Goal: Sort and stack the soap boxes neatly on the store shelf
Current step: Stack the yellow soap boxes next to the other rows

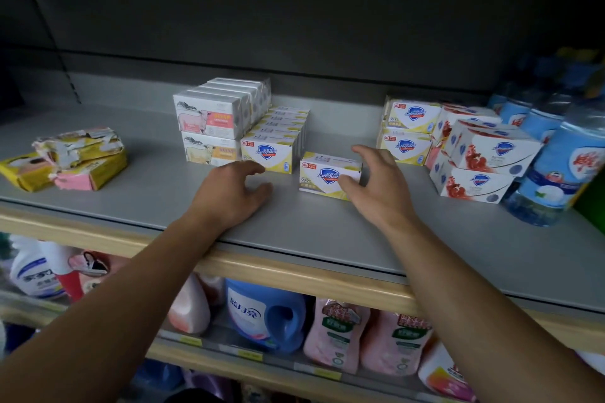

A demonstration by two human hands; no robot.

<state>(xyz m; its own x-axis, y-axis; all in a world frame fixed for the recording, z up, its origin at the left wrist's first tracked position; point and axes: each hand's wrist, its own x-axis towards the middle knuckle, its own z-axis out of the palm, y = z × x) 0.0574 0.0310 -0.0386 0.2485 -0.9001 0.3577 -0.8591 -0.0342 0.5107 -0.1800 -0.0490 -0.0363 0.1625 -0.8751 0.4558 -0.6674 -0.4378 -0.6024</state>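
On the grey shelf board (131,199), one lone yellow-and-white Safeguard soap box (322,175) is seen. Left of it, two sheep-printed white boxes (209,134) are counted at the front of their stack. Right of it, two stacked yellow Safeguard boxes (409,131) face forward, and two pomegranate-printed white boxes (481,167) are stacked.

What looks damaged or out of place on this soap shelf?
The yellow soap packs at the far left are torn open and piled askew. One yellow Safeguard box stands alone by the right hand, outside the row.
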